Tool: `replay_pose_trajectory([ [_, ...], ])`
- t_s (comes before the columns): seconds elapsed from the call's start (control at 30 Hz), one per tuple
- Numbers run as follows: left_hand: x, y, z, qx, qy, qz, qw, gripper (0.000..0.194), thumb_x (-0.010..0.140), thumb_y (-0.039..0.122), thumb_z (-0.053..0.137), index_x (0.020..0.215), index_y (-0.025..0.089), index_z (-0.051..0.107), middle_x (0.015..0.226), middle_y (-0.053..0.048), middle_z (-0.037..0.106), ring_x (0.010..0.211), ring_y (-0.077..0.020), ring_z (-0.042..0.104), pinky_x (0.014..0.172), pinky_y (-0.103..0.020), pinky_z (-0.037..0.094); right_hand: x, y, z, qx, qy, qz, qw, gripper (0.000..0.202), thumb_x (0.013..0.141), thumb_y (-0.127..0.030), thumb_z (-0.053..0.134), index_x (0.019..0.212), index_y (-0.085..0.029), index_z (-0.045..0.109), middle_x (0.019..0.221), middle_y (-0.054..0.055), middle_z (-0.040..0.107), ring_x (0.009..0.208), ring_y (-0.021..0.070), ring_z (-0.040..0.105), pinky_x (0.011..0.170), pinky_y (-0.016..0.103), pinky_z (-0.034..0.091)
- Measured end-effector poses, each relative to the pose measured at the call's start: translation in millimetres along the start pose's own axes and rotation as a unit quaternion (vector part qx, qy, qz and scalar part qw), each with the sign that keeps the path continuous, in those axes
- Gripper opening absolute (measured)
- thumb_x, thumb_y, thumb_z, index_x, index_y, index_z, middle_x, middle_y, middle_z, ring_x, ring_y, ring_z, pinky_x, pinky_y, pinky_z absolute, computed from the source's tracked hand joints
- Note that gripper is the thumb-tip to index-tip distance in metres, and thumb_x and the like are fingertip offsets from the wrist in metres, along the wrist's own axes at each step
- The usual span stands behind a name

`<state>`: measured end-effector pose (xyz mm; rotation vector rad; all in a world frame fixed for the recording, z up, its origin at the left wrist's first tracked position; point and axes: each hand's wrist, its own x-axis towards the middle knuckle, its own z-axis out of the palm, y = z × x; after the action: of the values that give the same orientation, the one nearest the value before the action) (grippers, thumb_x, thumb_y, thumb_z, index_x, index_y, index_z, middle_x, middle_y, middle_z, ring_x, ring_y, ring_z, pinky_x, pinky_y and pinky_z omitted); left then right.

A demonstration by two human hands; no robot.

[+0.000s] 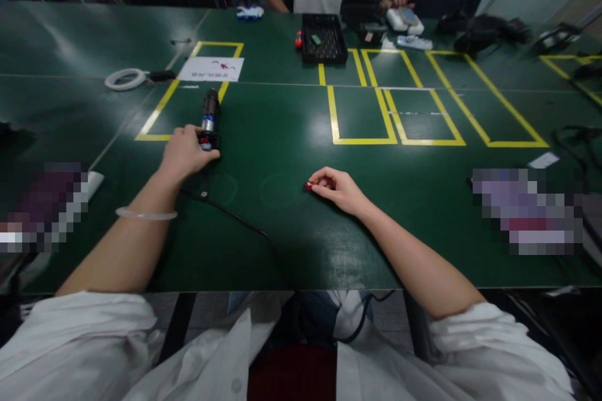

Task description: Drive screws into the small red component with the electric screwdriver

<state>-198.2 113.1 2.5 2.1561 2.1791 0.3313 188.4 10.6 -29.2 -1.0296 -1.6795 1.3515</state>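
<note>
My left hand [184,153] is closed around the near end of a dark cylindrical tool [209,111] with a silver and blue band. The tool's far end points away from me, beside the yellow-taped rectangle on the left. Red and black parts show between thumb and fingers; the palm side is hidden. Over the middle of the table, my right hand [339,191] pinches a small red and black piece [308,186] between thumb and fingertips. It is too small to name its kind.
A black tray [324,41] holds a green piece, with a red object [298,39] beside it. A white sheet [211,69] and a white cable coil [125,79] lie at left. A black cable [235,216] crosses the near table. Blurred-out items flank me; people are opposite.
</note>
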Motion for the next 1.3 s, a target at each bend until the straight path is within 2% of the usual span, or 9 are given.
replay_pose_trajectory([
  [0.1, -22, 48, 1.2, 0.027, -0.015, 0.003, 1.0, 0.069, 0.076, 0.04, 0.073, 0.132, 0.006, 0.051, 0.124, -0.019, 0.054, 0.112, -0.0297, 0.053, 0.101, -0.045, 0.047, 1, 1, 0, 0.015, 0.007, -0.004, 1.0, 0.024, 0.081, -0.034, 0.069, 0.096, -0.018, 0.061, 0.072, -0.003, 0.056, 0.06, 0.0095, 0.049, 0.058, 0.024, 0.038],
  [0.27, -59, 114, 5.8, 0.02, -0.028, 0.087, 0.996, 0.068, 0.078, 0.044, 0.067, 0.134, 0.009, 0.05, 0.126, -0.019, 0.054, 0.116, -0.0333, 0.055, 0.097, -0.044, 0.05, 0, 2, 1, 0.026, 0.014, -0.019, 0.999, 0.02, 0.083, -0.033, 0.068, 0.092, -0.018, 0.058, 0.072, -0.003, 0.054, 0.06, 0.0095, 0.047, 0.058, 0.024, 0.038],
  [0.4, -86, 151, 10.3, 0.0, -0.044, 0.149, 0.988, 0.065, 0.081, 0.043, 0.063, 0.135, 0.01, 0.048, 0.127, -0.017, 0.054, 0.115, -0.0329, 0.055, 0.095, -0.044, 0.052, -1, 1, 2, -0.023, 0.027, -0.053, 0.998, 0.014, 0.085, -0.031, 0.065, 0.089, -0.02, 0.057, 0.073, -0.003, 0.052, 0.06, 0.0099, 0.047, 0.058, 0.024, 0.038],
  [0.53, -108, 175, 13.7, -0.024, -0.051, 0.192, 0.98, 0.059, 0.083, 0.041, 0.061, 0.134, 0.013, 0.048, 0.128, -0.016, 0.054, 0.115, -0.0314, 0.055, 0.091, -0.042, 0.053, -3, -2, 1, -0.128, 0.047, -0.108, 0.985, 0.006, 0.087, -0.024, 0.061, 0.086, -0.02, 0.056, 0.081, 0.0, 0.053, 0.066, 0.0116, 0.05, 0.062, 0.025, 0.042],
  [0.7, -120, 186, 15.9, -0.03, -0.045, 0.225, 0.973, 0.059, 0.084, 0.037, 0.06, 0.136, 0.015, 0.047, 0.129, -0.015, 0.053, 0.117, -0.0309, 0.053, 0.093, -0.042, 0.053, -4, -3, 0, -0.19, 0.039, -0.138, 0.971, 0.004, 0.087, -0.017, 0.057, 0.086, -0.02, 0.055, 0.083, 0.0, 0.05, 0.063, 0.0104, 0.049, 0.062, 0.025, 0.041],
  [0.97, -117, 184, 17.5, -0.052, -0.051, 0.226, 0.971, 0.066, 0.082, 0.037, 0.061, 0.142, 0.017, 0.045, 0.13, -0.015, 0.052, 0.116, -0.0322, 0.054, 0.096, -0.044, 0.051, -5, -4, 0, -0.207, 0.047, -0.125, 0.969, 0.005, 0.088, -0.018, 0.058, 0.086, -0.021, 0.054, 0.082, 0.0, 0.05, 0.065, 0.0122, 0.049, 0.065, 0.026, 0.042],
  [1.1, -117, 183, 18.0, -0.049, -0.06, 0.229, 0.97, 0.068, 0.081, 0.038, 0.061, 0.144, 0.016, 0.045, 0.129, -0.016, 0.052, 0.116, -0.0323, 0.053, 0.097, -0.044, 0.051, -4, -2, 1, -0.226, 0.029, -0.121, 0.966, 0.004, 0.089, -0.017, 0.059, 0.087, -0.02, 0.057, 0.084, 0.0, 0.052, 0.067, 0.0125, 0.051, 0.068, 0.027, 0.042],
  [1.3, -118, 180, 18.9, -0.053, -0.068, 0.23, 0.969, 0.071, 0.082, 0.039, 0.061, 0.146, 0.015, 0.043, 0.13, -0.016, 0.052, 0.117, -0.0313, 0.053, 0.098, -0.043, 0.051, -6, -3, 0, -0.224, 0.016, -0.124, 0.967, 0.007, 0.089, -0.017, 0.061, 0.095, -0.02, 0.065, 0.096, 0.004, 0.056, 0.075, 0.0145, 0.056, 0.071, 0.028, 0.045],
])
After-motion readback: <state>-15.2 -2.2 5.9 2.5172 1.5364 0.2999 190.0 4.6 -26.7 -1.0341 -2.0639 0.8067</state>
